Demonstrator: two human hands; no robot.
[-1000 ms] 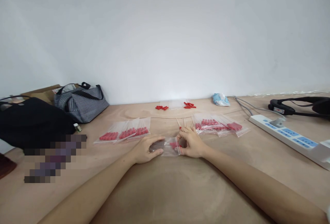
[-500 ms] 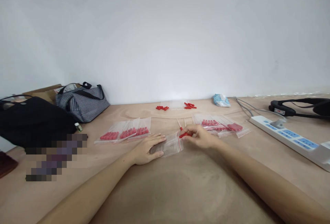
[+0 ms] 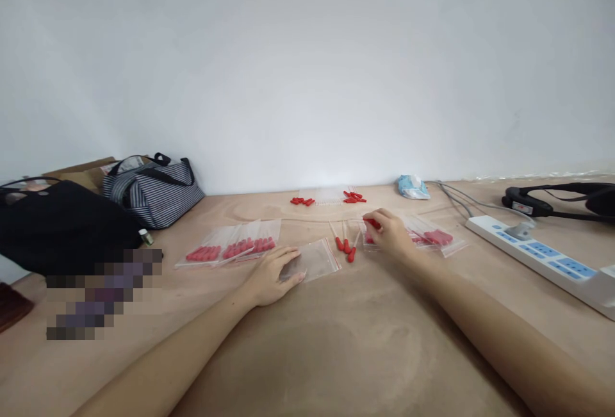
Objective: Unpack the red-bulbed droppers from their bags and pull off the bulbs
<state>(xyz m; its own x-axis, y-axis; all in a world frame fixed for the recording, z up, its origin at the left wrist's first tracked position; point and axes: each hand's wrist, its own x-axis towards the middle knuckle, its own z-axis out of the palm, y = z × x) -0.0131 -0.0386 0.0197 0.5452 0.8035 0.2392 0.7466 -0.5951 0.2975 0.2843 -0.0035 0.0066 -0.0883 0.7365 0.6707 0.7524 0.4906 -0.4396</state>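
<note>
My left hand (image 3: 275, 278) lies with thumb and fingers apart on a clear zip bag (image 3: 314, 261), flat on the table with its red-striped mouth to the right. My right hand (image 3: 390, 232) is raised to the right, fingers pinched on a red-bulbed dropper (image 3: 372, 222); only its red end shows. Between the bag and this hand, three droppers with red bulbs (image 3: 351, 255) and thin pale stems lie fanned out, bulbs towards me. Filled zip bags of red bulbs (image 3: 438, 237) lie partly behind my right hand.
Left of centre, more filled zip bags (image 3: 204, 252) overlap. Loose red pieces (image 3: 354, 197) and a row of thin sticks lie near the wall. On the right are a power strip (image 3: 538, 257), a tissue pack (image 3: 412, 187) and a black headset (image 3: 528, 202). Bags (image 3: 154, 193) stand left.
My right hand has moved from the zip bag's mouth up and to the right, a red end in its fingers. Three droppers now show fully where it was. My left hand stays on the bag.
</note>
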